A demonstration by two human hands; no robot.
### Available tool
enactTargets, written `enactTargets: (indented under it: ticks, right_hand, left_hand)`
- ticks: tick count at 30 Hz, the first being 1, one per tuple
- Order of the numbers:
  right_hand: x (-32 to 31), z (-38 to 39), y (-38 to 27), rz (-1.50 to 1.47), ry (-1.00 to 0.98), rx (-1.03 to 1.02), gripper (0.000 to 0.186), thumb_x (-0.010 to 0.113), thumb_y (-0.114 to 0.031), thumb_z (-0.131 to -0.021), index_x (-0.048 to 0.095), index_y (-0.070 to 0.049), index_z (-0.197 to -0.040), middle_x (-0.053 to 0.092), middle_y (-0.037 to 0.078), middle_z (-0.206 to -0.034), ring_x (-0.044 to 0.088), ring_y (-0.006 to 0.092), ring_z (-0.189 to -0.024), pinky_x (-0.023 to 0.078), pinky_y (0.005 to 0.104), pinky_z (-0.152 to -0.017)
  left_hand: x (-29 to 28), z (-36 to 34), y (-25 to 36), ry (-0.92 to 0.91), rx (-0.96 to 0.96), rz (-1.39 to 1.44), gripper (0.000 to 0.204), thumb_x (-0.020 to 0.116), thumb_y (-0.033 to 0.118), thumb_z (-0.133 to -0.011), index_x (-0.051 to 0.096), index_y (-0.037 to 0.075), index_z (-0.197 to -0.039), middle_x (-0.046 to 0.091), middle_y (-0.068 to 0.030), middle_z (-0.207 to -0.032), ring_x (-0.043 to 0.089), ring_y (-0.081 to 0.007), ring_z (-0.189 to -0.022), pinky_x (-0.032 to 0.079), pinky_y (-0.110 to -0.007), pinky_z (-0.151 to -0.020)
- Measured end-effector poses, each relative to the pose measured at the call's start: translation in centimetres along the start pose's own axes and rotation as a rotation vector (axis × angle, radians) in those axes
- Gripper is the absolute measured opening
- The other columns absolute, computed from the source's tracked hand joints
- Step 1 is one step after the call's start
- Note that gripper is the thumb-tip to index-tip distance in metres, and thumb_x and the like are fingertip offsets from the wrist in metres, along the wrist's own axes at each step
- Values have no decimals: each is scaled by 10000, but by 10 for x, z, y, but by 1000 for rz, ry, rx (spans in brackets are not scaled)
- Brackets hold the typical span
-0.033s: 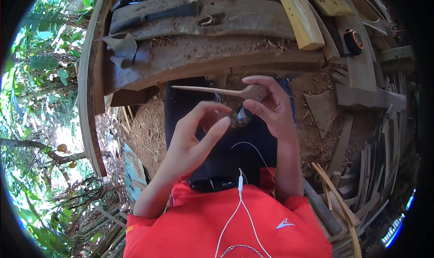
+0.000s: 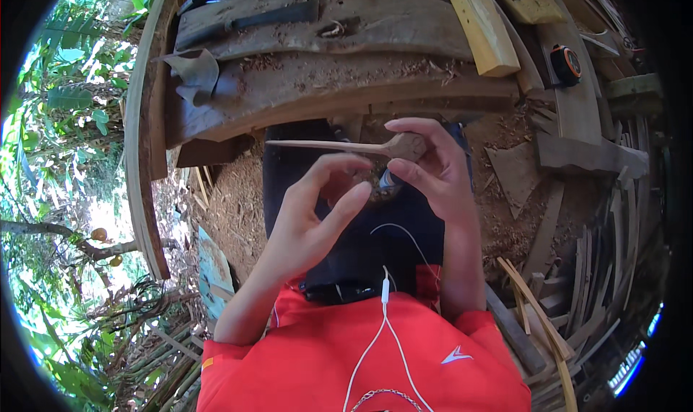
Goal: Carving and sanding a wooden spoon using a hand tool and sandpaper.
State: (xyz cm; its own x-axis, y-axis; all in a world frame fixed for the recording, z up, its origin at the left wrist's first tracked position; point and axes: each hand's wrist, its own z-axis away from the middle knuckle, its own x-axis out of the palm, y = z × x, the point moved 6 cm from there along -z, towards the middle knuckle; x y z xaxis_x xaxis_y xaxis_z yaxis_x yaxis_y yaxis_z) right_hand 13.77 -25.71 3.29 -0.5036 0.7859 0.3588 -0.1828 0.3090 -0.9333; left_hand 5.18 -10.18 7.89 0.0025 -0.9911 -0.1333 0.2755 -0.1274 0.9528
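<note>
My right hand pinches the broad rounded end of a small wooden spoon between thumb and fingers. The spoon's thin handle points left, nearly level, above my lap. Just below the handle is my left hand, its thumb and fingers curved and apart, with nothing seen between them. Beyond both hands stands a rough wooden bench. A curled brown sheet that looks like sandpaper lies at its left end.
On the bench lie a long dark flat tool, wood shavings and a pale wood block. A round black-and-orange tape measure rests on a plank at the right. Loose wood strips pile up on the right; leafy plants grow on the left.
The spoon's handle tip has dipped slightly and shifted a little left. Both hands keep nearly the same place and shape.
</note>
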Motion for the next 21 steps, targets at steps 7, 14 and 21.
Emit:
enactTargets:
  ticks: [7,14,21]
  right_hand:
    - [28,4,-21,116,-115,-42,553,776,-26,-828,540,-7,-1327,648,38,-1095,614,99,-1022,483,243,-901]
    - [21,11,-14,176,15,-56,573,781,-114,-849,534,-75,-1364,648,16,-949,587,49,-810,458,207,-714]
    - [22,15,-7,151,105,7,450,700,-136,-926,541,-46,-1337,649,26,-894,580,50,-785,449,205,-700]
  left_hand:
    - [0,-8,-3,63,186,368,264,533,182,-1034,599,-18,-1193,621,-21,-920,510,-50,-742,415,-201,-680]
    - [-13,-1,3,156,301,401,258,507,195,-1048,620,-22,-1128,577,-22,-814,528,-62,-718,424,-213,-654]
    - [-18,3,4,130,301,411,252,544,99,-1013,584,-18,-1232,629,-54,-914,607,-89,-834,491,-234,-733]
